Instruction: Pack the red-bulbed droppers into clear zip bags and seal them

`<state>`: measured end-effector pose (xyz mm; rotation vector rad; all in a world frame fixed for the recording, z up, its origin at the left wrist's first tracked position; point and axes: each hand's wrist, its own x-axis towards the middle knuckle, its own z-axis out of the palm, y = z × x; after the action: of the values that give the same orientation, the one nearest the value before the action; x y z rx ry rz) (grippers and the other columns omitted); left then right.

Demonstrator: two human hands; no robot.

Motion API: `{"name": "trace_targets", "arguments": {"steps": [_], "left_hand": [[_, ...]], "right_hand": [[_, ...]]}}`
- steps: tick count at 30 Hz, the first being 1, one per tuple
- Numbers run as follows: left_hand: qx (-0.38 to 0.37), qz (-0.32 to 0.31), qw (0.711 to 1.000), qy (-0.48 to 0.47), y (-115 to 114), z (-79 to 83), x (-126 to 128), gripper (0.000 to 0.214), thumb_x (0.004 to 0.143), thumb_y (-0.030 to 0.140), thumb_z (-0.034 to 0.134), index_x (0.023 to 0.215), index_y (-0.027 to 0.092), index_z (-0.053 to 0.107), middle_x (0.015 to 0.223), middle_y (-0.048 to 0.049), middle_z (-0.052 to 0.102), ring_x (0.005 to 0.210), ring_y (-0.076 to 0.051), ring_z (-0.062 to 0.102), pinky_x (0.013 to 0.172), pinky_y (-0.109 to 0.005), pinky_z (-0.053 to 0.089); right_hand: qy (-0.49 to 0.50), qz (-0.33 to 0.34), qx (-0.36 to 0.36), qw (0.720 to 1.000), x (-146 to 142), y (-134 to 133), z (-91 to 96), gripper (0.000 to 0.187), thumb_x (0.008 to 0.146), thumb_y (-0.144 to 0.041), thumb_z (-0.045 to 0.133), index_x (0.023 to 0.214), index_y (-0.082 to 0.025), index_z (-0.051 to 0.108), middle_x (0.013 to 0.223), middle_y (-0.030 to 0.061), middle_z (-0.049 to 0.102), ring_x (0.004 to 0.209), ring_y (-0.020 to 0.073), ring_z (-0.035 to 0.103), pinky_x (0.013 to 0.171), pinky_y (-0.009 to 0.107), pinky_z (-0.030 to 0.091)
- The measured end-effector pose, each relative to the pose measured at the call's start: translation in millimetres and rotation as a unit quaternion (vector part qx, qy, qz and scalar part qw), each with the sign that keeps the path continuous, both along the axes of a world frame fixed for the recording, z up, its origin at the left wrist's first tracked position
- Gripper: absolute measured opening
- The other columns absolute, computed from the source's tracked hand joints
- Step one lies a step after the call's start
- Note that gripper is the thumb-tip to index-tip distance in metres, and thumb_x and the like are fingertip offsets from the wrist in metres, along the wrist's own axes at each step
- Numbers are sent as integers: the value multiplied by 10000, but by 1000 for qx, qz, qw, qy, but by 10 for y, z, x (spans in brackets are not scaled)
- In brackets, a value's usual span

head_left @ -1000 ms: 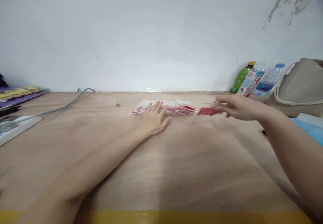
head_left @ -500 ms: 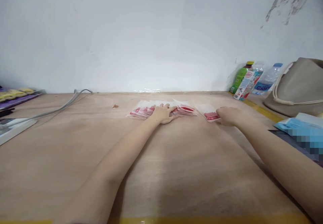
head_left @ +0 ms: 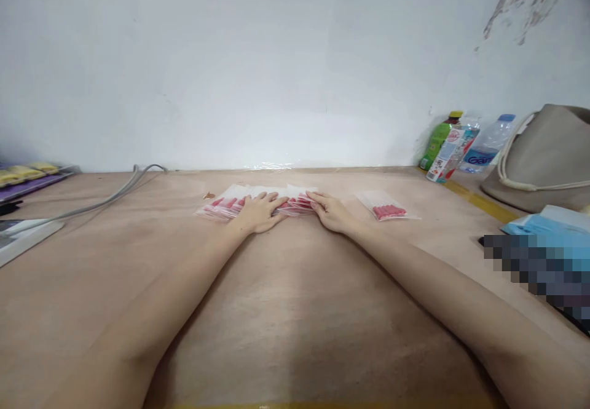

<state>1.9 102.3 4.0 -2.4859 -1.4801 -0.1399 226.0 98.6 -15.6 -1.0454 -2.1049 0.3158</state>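
A row of overlapping clear plastic bags (head_left: 224, 205) with red contents lies on the wooden table near the wall. My left hand (head_left: 262, 213) rests on the middle of the row, its fingers spread over the bags. At the row's right end, my right hand (head_left: 330, 211) lies against the bags with its fingers stretched out. Apart from the row, to the right of my right hand, a single clear bag (head_left: 389, 211) with red pieces in its lower part lies flat. What the red pieces are, I cannot make out.
Several bottles and a carton (head_left: 447, 154) stand at the back right beside a beige bag (head_left: 548, 157). A blue packet (head_left: 534, 223) lies in front of it. A grey cable (head_left: 115, 195) runs along the left side, near a purple tray (head_left: 27, 187) of yellow items.
The row of bags and my left hand on it have shifted left. My right hand has left the single bag and moved left to the row's right end.
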Motion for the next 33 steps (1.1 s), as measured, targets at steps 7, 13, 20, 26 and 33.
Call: {"name": "trace_targets", "arguments": {"steps": [7, 13, 20, 26, 33], "left_hand": [[18, 21, 1000, 3, -99, 13, -644, 498, 876, 494, 335, 1321, 275, 384, 1375, -98, 399, 1244, -302, 357, 939, -566, 279], [212, -90, 971, -58, -246, -6, -590, 634, 757, 554, 488, 1275, 193, 437, 1295, -132, 459, 1253, -327, 329, 1038, -551, 132], [199, -238, 943, -122, -396, -128, 269, 348, 831, 363, 502, 1112, 161, 543, 1139, -116, 551, 1042, -214, 533, 899, -332, 436], [170, -253, 947, -102, -253, -193, 510, 187, 871, 219, 443, 944, 152, 602, 1012, -88, 603, 814, -157, 614, 681, -249, 506], [162, -268, 946, -89, -262, -178, 423, 248, 889, 167, 406, 767, 127, 618, 839, -70, 635, 725, -138, 613, 662, -231, 496]], "right_hand": [[99, -101, 33, 989, 61, 21, -101, 362, 863, -181, 367, 1145, -199, 593, 1177, 70, 595, 1084, 183, 549, 972, 373, 407], [-107, -117, 109, 981, 470, -192, -172, 365, 852, -118, 369, 1150, -160, 576, 1147, 102, 596, 1031, 206, 548, 895, 345, 438], [-289, -136, 175, 931, 428, -399, -100, 338, 819, -33, 360, 1051, -99, 597, 994, 162, 615, 873, 236, 558, 754, 345, 453], [-209, -94, 200, 953, 480, -334, -123, 209, 872, -175, 412, 951, -172, 605, 920, 97, 629, 833, 195, 558, 698, 296, 428], [-267, -102, 252, 925, 606, -372, -71, 223, 860, -174, 425, 780, -165, 633, 795, 58, 657, 743, 175, 546, 648, 280, 352]]}}
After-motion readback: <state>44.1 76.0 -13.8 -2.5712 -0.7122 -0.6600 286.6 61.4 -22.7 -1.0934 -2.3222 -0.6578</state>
